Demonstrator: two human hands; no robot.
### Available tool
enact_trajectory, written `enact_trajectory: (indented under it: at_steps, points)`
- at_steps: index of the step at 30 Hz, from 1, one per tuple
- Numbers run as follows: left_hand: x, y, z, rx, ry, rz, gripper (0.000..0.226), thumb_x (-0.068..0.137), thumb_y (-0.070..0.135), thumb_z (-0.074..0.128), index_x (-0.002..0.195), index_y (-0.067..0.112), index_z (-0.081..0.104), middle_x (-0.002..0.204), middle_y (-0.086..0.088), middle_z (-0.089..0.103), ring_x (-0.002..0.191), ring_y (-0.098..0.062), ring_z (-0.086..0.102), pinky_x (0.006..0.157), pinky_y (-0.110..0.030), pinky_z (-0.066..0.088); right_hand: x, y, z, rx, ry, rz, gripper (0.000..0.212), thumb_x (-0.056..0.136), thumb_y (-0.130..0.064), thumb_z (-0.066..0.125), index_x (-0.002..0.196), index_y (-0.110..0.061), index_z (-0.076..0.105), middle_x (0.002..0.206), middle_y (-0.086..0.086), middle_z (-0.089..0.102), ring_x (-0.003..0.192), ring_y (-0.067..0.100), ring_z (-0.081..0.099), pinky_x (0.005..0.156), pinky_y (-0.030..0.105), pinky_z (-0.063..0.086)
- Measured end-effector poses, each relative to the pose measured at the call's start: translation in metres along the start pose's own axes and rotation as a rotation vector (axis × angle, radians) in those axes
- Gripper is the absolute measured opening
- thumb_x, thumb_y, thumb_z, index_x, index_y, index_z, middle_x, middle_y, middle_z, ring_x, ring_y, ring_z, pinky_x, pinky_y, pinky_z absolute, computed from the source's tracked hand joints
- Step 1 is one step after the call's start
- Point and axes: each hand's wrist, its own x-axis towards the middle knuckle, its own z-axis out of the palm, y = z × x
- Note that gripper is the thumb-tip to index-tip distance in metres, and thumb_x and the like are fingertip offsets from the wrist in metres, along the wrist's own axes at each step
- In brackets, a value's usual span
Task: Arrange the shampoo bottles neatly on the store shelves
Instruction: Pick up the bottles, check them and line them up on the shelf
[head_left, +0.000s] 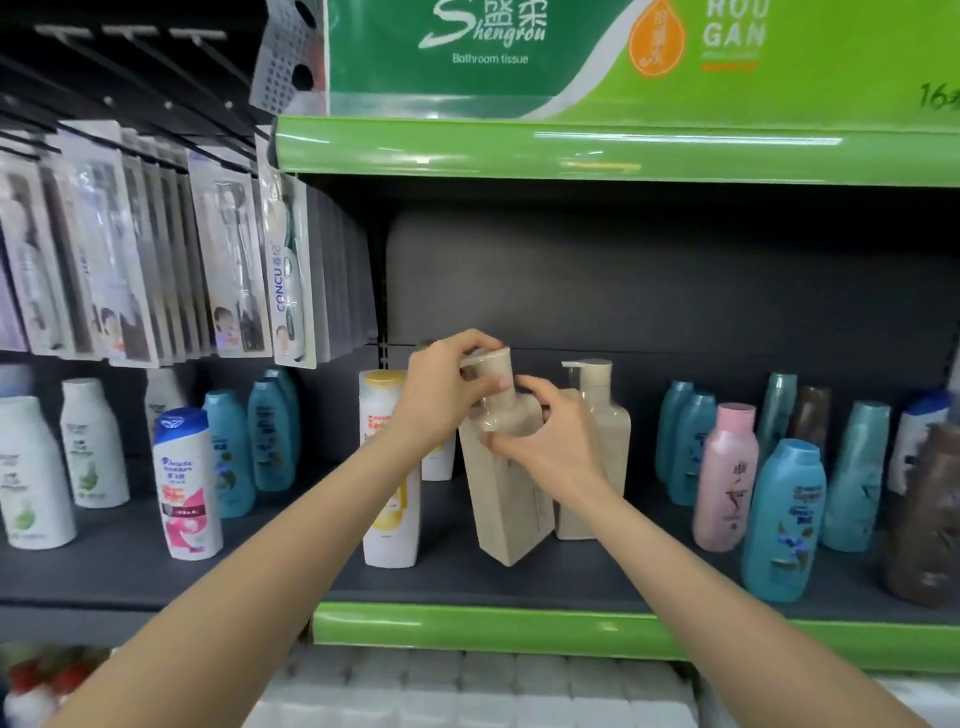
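Observation:
A tall beige pump bottle (506, 499) stands tilted on the dark shelf (291, 571) at the centre. My left hand (441, 389) grips its pump head from the left. My right hand (550, 434) holds the bottle's neck and shoulder from the right. A second beige pump bottle (597, 415) stands upright just behind and to the right. A white bottle with a yellow cap (387, 514) stands to the left, partly hidden by my left forearm.
Teal bottles (782, 519), a pink bottle (727, 478) and brown bottles (922, 519) stand at the right. White, teal and red-and-white bottles (187, 483) stand at the left under hanging toothbrush packs (156, 249). A green shelf edge (519, 626) runs in front; tissue packs sit above and below.

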Motion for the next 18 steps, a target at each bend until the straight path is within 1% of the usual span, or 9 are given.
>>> enact_trajectory:
  at_steps: [2, 4, 5, 7, 9, 11, 14, 16, 18]
  points:
    - [0.005, 0.000, 0.005, 0.019, 0.021, 0.012, 0.025, 0.078, 0.012, 0.074, 0.101, 0.018, 0.067, 0.089, 0.004, 0.067, 0.077, -0.014, 0.062, 0.063, -0.007, 0.044, 0.006, 0.002, 0.000, -0.035, -0.003, -0.010, 0.069, 0.060, -0.046, 0.079, 0.123, -0.036, 0.051, 0.112, -0.002, 0.050, 0.099, 0.011, 0.053, 0.087, 0.035, 0.049]
    - [0.009, -0.001, 0.011, 0.046, 0.019, 0.037, 0.024, 0.080, 0.012, 0.073, 0.102, 0.018, 0.067, 0.090, 0.002, 0.069, 0.078, -0.017, 0.065, 0.066, -0.014, 0.048, 0.015, 0.008, -0.006, -0.048, -0.064, -0.022, 0.071, 0.062, -0.046, 0.079, 0.125, -0.035, 0.048, 0.115, -0.003, 0.049, 0.104, 0.013, 0.053, 0.089, 0.036, 0.048]
    - [0.012, -0.002, 0.014, 0.062, 0.017, 0.044, 0.024, 0.081, 0.012, 0.072, 0.104, 0.018, 0.067, 0.091, 0.001, 0.070, 0.078, -0.017, 0.066, 0.068, -0.019, 0.050, 0.019, 0.011, -0.012, -0.044, -0.097, -0.038, 0.071, 0.064, -0.044, 0.079, 0.127, -0.034, 0.048, 0.118, -0.003, 0.049, 0.108, 0.014, 0.053, 0.091, 0.036, 0.048]
    - [0.020, -0.005, 0.019, 0.070, 0.014, 0.029, 0.025, 0.083, 0.010, 0.070, 0.106, 0.017, 0.066, 0.089, -0.004, 0.070, 0.074, -0.019, 0.067, 0.066, -0.021, 0.049, 0.029, 0.016, -0.027, -0.081, -0.113, -0.108, 0.063, 0.073, -0.034, 0.077, 0.130, -0.029, 0.050, 0.121, -0.003, 0.050, 0.112, 0.012, 0.051, 0.094, 0.031, 0.046]
    - [0.030, -0.008, 0.025, 0.076, 0.010, 0.005, 0.026, 0.084, 0.006, 0.067, 0.108, 0.015, 0.065, 0.083, -0.009, 0.071, 0.066, -0.017, 0.066, 0.062, -0.019, 0.049, 0.041, 0.021, -0.046, -0.177, -0.041, -0.206, 0.049, 0.080, -0.025, 0.072, 0.126, -0.025, 0.056, 0.121, -0.001, 0.052, 0.112, 0.012, 0.051, 0.093, 0.029, 0.044]
    - [0.041, -0.011, 0.032, 0.093, -0.001, -0.001, 0.026, 0.084, 0.002, 0.065, 0.107, 0.014, 0.065, 0.077, -0.009, 0.070, 0.060, -0.010, 0.062, 0.063, -0.022, 0.051, 0.057, 0.029, -0.062, -0.275, 0.037, -0.253, 0.039, 0.082, -0.019, 0.069, 0.120, -0.023, 0.062, 0.119, -0.001, 0.054, 0.111, 0.016, 0.052, 0.093, 0.031, 0.043]
    - [0.060, -0.017, 0.047, 0.090, -0.007, -0.020, 0.026, 0.084, 0.002, 0.066, 0.107, 0.014, 0.065, 0.070, -0.002, 0.064, 0.054, 0.001, 0.055, 0.066, -0.022, 0.050, 0.083, 0.045, -0.078, -0.332, -0.003, -0.207, 0.036, 0.083, -0.017, 0.068, 0.118, -0.021, 0.063, 0.118, 0.001, 0.055, 0.113, 0.020, 0.052, 0.096, 0.033, 0.041]
    - [0.074, -0.024, 0.058, 0.062, -0.009, -0.080, 0.027, 0.084, 0.001, 0.066, 0.107, 0.014, 0.066, 0.077, -0.001, 0.063, 0.054, -0.002, 0.055, 0.066, -0.024, 0.050, 0.097, 0.052, -0.084, -0.284, -0.068, -0.135, 0.035, 0.082, -0.021, 0.070, 0.117, -0.020, 0.064, 0.116, 0.003, 0.058, 0.110, 0.020, 0.055, 0.091, 0.029, 0.042]
    - [0.085, -0.033, 0.070, 0.058, -0.016, -0.103, 0.028, 0.082, 0.001, 0.068, 0.107, 0.012, 0.066, 0.088, -0.003, 0.066, 0.061, -0.012, 0.057, 0.072, -0.026, 0.051, 0.106, 0.056, -0.088, -0.184, -0.122, -0.081, 0.033, 0.080, -0.024, 0.072, 0.112, -0.020, 0.066, 0.111, 0.001, 0.063, 0.103, 0.017, 0.059, 0.083, 0.023, 0.044]
